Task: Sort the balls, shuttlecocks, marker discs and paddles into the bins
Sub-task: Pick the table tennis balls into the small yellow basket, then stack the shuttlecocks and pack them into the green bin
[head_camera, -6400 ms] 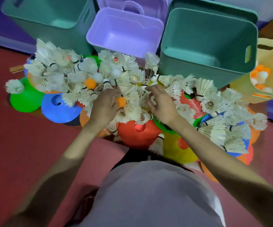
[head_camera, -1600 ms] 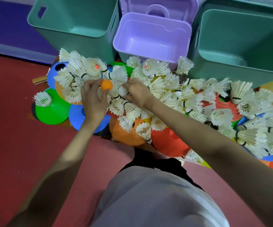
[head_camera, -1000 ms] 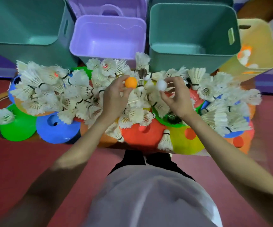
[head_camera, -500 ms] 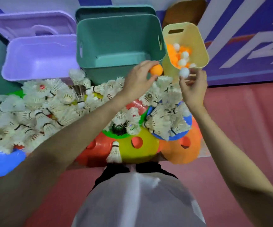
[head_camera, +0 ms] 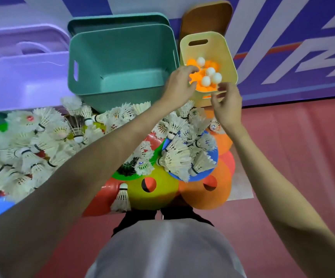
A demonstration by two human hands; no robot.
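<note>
A yellow bin (head_camera: 229, 53) at the back right holds several orange and white balls (head_camera: 205, 80). My left hand (head_camera: 179, 84) hovers over the bin's near left rim with fingers apart and nothing clearly in them. My right hand (head_camera: 226, 103) is at the bin's front edge, fingers spread, with a white ball (head_camera: 216, 78) just beyond its fingertips inside the bin. A large heap of white shuttlecocks (head_camera: 42, 141) covers coloured marker discs; a yellow disc (head_camera: 162, 195) and an orange disc (head_camera: 198, 197) show at the front. No paddle is clearly visible.
An empty teal bin (head_camera: 122, 57) stands left of the yellow one, and a purple bin (head_camera: 22, 81) sits further left, with lids behind them. A brown board (head_camera: 204, 19) leans behind the yellow bin. Red floor (head_camera: 293, 147) lies to the right.
Both hands picked balls from the heap, an orange one in the left and a white one in the right, carried them right to the yellow bin, and now the fingers have spread over it.
</note>
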